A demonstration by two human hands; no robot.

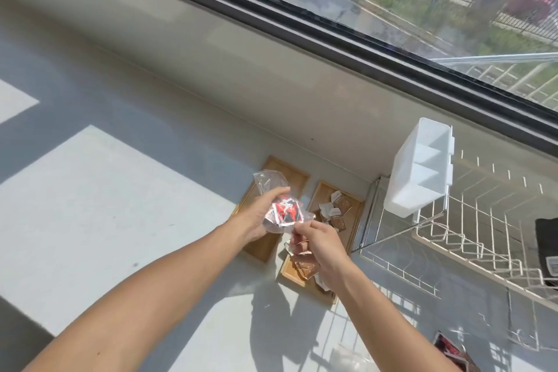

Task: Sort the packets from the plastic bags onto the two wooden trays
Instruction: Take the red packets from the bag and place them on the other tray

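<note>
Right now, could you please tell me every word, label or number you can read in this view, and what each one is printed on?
None can be read.
Red packets in the clear plastic bag: red, white and black print, blurred.
Brown packets on the right wooden tray: too small.
Black object in the wire rack: white label, illegible.

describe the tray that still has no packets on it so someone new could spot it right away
Start at the long window and drop to the floor below its sill, where two wooden trays lie side by side left of a white wire rack. The empty tray is the left one, partly hidden under the left hand holding a clear bag. The right tray holds brown and white packets.
</note>
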